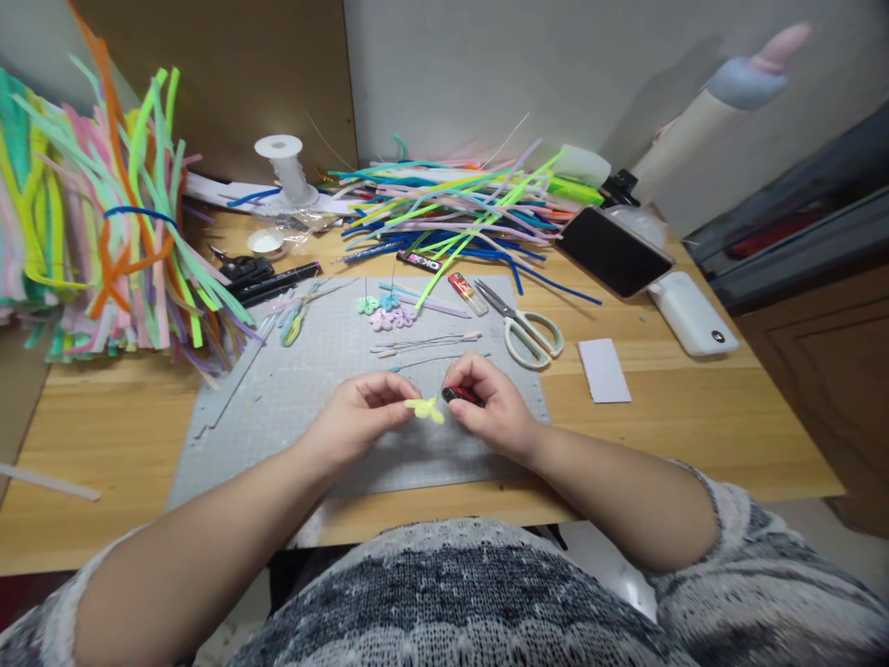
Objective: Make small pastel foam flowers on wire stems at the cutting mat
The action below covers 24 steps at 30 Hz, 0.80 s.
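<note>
My left hand [368, 408] pinches a small pale yellow pipe-cleaner flower [429, 409] at its left side, over the cutting mat [292, 426]. Close to the flower's right side, my right hand [496, 403] is closed around a small black and red object [463, 396], mostly covered by the fingers; its kind is not clear. A thin stem rises from the flower between the two hands. Just beyond lie thin wire stems [427, 345] and several finished pipe-cleaner flowers in green [368, 305], blue [389, 302] and pink-purple [393, 320].
Scissors [524, 329] lie open on the mat's right, near a small red packet [467, 295]. Loose pipe cleaners [458, 208] spread along the back, a big bundle [131, 204] at left. A spool [279, 148], phone [615, 252], white device [694, 315] and white card [604, 371] stand around.
</note>
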Available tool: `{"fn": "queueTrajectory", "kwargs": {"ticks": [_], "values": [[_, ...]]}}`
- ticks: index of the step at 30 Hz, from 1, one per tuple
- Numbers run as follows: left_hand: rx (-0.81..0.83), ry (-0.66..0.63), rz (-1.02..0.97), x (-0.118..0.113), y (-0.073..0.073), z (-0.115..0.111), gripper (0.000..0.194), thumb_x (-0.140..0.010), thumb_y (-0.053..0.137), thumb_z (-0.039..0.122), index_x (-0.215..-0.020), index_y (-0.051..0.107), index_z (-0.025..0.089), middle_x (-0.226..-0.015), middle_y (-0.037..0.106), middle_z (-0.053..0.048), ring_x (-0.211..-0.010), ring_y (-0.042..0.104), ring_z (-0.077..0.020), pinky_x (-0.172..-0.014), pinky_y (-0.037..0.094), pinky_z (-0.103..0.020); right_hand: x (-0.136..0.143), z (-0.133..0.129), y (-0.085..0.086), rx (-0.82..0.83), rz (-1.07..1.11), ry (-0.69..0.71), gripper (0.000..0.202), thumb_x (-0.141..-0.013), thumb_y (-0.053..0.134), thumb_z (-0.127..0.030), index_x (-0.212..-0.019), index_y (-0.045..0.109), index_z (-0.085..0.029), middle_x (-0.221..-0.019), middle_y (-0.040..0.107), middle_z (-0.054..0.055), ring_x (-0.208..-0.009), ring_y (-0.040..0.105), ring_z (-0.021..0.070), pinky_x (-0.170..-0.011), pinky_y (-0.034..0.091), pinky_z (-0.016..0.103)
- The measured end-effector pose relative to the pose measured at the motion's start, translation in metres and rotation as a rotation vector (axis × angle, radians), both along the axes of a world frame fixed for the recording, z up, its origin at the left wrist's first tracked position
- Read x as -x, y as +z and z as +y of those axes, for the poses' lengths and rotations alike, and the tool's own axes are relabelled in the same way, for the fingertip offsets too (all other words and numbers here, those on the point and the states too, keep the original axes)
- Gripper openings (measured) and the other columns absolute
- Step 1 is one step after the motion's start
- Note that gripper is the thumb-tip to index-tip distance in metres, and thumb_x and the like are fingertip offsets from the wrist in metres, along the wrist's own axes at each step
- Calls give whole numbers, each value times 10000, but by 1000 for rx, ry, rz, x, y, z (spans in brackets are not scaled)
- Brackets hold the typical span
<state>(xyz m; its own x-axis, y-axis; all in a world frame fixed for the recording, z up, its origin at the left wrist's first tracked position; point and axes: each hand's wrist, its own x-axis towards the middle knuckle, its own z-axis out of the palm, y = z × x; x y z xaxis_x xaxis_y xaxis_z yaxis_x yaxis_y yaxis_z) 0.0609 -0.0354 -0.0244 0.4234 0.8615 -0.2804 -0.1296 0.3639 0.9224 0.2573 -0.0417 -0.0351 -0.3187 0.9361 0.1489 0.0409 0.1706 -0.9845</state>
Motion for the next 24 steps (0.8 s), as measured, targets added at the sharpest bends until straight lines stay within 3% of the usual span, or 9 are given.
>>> {"fn": "queueTrajectory", "kwargs": {"ticks": [4,10,24], "values": [[278,-74,-174,-5,-4,-2,272,-597,835,319,-720,651,161,-671,597,30,-536,451,-54,-518,311,-194,1,-2,-1,-22,27,46,171,-768,611,-298,-822,465,-228,-704,471,-29,-618,429,117,-563,371,267],[414,-141,-343,-10,-10,-6,285,-572,861,284,-758,675,174,-688,593,24,-629,484,-84,-592,336,-215,2,-4,-5,-71,59,84,215,-775,625,-295,-871,441,-239,-748,469,-24,-650,440,121,-590,386,278],[411,-166,-397,-11,-14,-8,228,-615,836,275,-742,669,185,-703,578,8,-661,477,-109,-624,355,-243,2,-5,-6,-137,85,149,206,-836,594,-337,-908,423,-246,-783,481,-13,-685,455,134,-624,401,300]]}}
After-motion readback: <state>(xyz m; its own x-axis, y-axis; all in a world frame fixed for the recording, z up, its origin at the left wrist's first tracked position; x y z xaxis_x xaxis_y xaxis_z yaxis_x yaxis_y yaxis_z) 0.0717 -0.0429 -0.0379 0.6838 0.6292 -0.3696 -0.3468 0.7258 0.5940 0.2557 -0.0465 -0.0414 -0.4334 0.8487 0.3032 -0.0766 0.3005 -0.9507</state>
